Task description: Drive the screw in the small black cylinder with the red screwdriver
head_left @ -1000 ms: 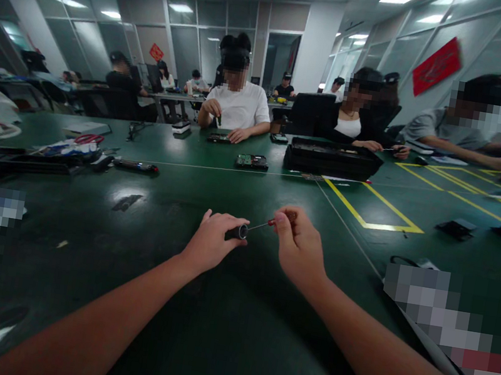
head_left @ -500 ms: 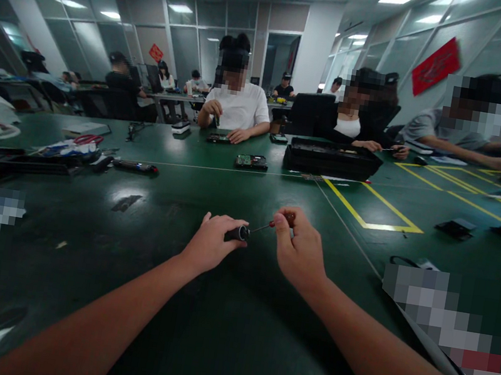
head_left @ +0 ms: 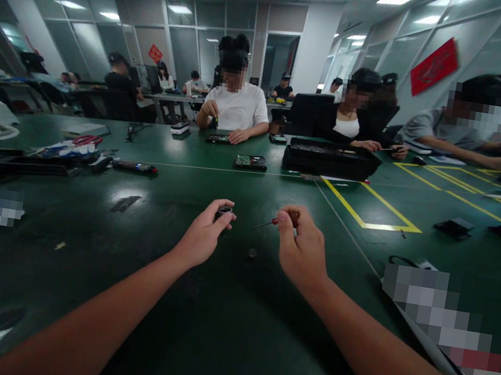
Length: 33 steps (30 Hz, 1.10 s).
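Gap between left hand (head_left: pixel 204 230), right hand (head_left: pixel 302 246); screwdriver (head_left: pixel 275 221) juts in; small round part (head_left: pixel 252 254) nearer wearer; black box (head_left: pixel 330 162) beyond.

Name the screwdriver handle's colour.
Reddish brown on the screwdriver handle, best seen in the head view.

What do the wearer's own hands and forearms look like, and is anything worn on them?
The left hand and right hand are ungloved, five-fingered human hands. No sleeve, watch, bracelet or cable shows on either forearm. The fingers are partly hidden, so rings cannot be ruled out.

Long box (head_left: pixel 331 160) sits on the table (head_left: pixel 169 339) around 1 o'clock (circuit board (head_left: pixel 250 162) just left of it).
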Motion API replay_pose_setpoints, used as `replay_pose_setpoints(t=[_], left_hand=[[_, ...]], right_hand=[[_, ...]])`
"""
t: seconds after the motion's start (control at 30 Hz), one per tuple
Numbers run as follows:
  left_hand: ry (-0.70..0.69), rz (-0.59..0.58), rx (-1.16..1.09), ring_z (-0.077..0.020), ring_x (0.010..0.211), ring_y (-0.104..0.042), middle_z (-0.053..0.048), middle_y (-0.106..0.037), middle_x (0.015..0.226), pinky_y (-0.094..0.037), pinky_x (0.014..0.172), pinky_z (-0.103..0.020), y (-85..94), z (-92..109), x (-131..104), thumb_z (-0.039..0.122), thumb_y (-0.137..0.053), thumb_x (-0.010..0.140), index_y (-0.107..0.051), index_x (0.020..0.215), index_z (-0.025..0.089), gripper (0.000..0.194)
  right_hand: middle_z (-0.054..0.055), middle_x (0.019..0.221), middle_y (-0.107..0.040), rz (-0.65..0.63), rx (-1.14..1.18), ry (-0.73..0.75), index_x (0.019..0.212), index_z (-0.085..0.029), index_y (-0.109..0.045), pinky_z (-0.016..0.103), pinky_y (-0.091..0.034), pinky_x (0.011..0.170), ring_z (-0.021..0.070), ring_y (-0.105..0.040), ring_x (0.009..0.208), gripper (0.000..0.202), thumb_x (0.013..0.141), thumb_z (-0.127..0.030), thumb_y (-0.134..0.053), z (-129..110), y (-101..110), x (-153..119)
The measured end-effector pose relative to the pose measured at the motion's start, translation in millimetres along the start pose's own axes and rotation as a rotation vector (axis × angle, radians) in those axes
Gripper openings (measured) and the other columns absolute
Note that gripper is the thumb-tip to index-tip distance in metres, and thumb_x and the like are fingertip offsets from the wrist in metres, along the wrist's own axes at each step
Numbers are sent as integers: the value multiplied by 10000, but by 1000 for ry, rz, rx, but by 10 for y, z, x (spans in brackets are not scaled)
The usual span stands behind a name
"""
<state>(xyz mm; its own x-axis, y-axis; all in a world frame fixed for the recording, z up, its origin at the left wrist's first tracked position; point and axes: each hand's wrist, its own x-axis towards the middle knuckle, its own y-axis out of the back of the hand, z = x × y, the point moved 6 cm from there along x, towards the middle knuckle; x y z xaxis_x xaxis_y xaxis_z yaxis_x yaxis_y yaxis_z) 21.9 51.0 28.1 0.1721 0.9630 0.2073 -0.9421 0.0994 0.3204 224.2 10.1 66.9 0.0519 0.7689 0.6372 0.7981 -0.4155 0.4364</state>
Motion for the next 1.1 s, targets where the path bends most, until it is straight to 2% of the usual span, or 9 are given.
replay_pose_setpoints(t=[0.1, 0.2, 0.37, 0.43, 0.57, 0.7, 0.93, 1.03, 1.1], left_hand=[[97, -37, -44, -162, 758, -596, -42, -629, 916, -481, 699, -295, -16, 55, -18, 411, -529, 928, -573, 1129, 187, 304], [129, -178, 168, -164, 687, -585, -14, -613, 786, -453, 644, -288, -79, 179, -76, 486, -596, 892, -616, 1026, 187, 329], [-10, -439, 526, -224, 924, -647, -56, -691, 1018, -483, 803, -342, -280, 290, -178, 375, -544, 933, -703, 1054, 231, 246], [-88, -468, 675, -249, 1004, -637, -73, -677, 1091, -481, 855, -363, -364, 267, -188, 372, -513, 951, -714, 1131, 251, 296], [-126, -516, 867, -278, 974, -651, -98, -652, 1122, -502, 803, -366, -522, 150, -170, 412, -553, 926, -635, 1322, 274, 428], [-174, -558, 968, -276, 920, -667, -102, -659, 1081, -512, 773, -360, -639, 114, -128, 350, -528, 940, -676, 1273, 274, 372], [-171, -537, 936, -279, 904, -665, -99, -701, 979, -500, 767, -361, -564, 122, -38, 353, -594, 916, -725, 1050, 207, 238], [-105, -511, 721, -232, 867, -667, -63, -718, 957, -485, 763, -330, -399, 89, 16, 397, -592, 916, -734, 1015, 224, 245], [29, -467, 507, -183, 753, -649, -49, -711, 932, -476, 685, -297, -231, 16, 63, 446, -579, 913, -733, 1031, 218, 300]], right_hand=[[22, 791, -655, 2, 10, -5, 955, -215, -577, 303, -420, 631, 173, -608, 682, 200, 1014, -354, -446, 3, -1, 2], [25, 799, -659, 7, 12, -4, 952, -214, -575, 306, -424, 637, 175, -613, 688, 200, 1015, -351, -442, -5, 2, 4], [32, 805, -663, 3, 25, -10, 955, -214, -571, 317, -438, 657, 189, -635, 723, 202, 1014, -354, -437, -22, 13, 9], [35, 811, -667, 5, 24, -15, 958, -217, -569, 319, -443, 660, 193, -639, 730, 199, 1012, -355, -436, -23, 18, 9], [34, 806, -668, 9, 17, -13, 947, -223, -568, 317, -445, 656, 192, -635, 724, 200, 1012, -354, -433, -24, 24, 5], [34, 800, -664, 7, 10, -5, 939, -220, -567, 312, -445, 658, 191, -635, 727, 195, 1010, -342, -432, -28, 26, 10], [33, 800, -666, 0, 13, -12, 943, -223, -564, 311, -447, 668, 195, -637, 739, 189, 1008, -344, -433, -21, 23, 12], [30, 794, -658, -8, 16, -8, 938, -223, -563, 309, -443, 668, 190, -627, 732, 195, 1012, -346, -432, -20, 22, 10], [26, 790, -653, -23, 17, -9, 943, -221, -566, 307, -437, 660, 185, -616, 715, 200, 1016, -350, -431, -18, 20, 10]])
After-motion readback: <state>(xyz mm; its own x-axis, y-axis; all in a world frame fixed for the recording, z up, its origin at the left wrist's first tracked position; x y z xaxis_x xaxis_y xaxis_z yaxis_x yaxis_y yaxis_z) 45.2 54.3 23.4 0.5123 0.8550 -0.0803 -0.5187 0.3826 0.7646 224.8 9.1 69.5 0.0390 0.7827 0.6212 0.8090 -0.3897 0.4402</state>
